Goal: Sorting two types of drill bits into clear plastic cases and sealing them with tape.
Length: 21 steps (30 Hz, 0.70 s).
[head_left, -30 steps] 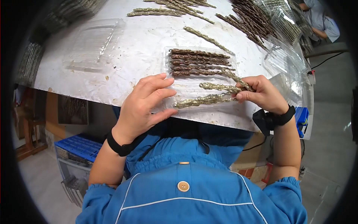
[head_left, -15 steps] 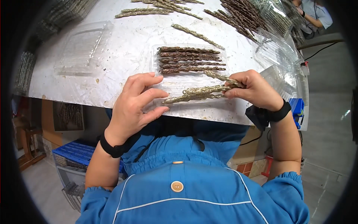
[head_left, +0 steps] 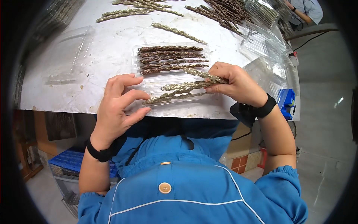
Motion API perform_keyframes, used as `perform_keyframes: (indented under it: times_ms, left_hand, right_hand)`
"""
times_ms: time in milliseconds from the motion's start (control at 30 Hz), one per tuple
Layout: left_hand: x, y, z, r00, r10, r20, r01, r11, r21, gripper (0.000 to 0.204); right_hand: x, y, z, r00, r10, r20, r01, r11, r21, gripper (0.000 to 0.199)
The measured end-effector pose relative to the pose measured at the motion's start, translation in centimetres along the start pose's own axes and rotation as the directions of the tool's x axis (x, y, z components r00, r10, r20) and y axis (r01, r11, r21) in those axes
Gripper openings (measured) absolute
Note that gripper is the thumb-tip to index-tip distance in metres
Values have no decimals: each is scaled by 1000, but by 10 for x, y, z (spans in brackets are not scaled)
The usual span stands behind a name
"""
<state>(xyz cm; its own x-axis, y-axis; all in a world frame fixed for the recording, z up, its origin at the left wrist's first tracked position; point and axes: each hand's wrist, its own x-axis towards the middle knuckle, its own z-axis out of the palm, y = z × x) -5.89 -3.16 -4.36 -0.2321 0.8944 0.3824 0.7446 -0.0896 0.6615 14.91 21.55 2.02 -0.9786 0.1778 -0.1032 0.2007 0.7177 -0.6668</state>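
Note:
A clear plastic tray (head_left: 136, 56) lies near the table's front edge. Several dark brown, knobbly twig-like sticks (head_left: 169, 59) fill its far half in rows. My right hand (head_left: 238, 84) pinches a few pale gold twig-like sticks (head_left: 184, 86) by their right ends, over the tray's near half. One gold stick (head_left: 167, 98) lies low along the tray's near side, its left end between my left thumb and forefinger. My left hand (head_left: 119, 102) is open at the tray's left edge, fingers apart; whether a fingertip touches that stick is unclear.
Beyond the tray lies a single gold stick (head_left: 179, 33). Piles of gold sticks (head_left: 140, 11) and brown sticks (head_left: 223, 15) lie farther back. Clear plastic trays (head_left: 264, 44) are heaped at right, near a blue object (head_left: 286, 102). Another clear tray (head_left: 69, 56) lies left. A co-worker (head_left: 307, 11) is at far right.
The whole view has shifted, so the table's things appear farther left. The near gold stick now lies lower and more apart from the others in my right hand.

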Motion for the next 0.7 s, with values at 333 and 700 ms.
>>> perform_keyframes:
  times_ms: [333, 700]
  left_hand:
    - [-2, 0, 0, 1000, -26, 6, 26, 999, 26, 26]
    - [0, -4, -2, 1000, -17, 12, 18, 1000, -7, 29]
  right_hand:
    - [-4, -2, -4, 945, 320, 68, -326, 904, 278, 33]
    - [4, -10, 24, 964, 231, -129, -241, 968, -70, 35]
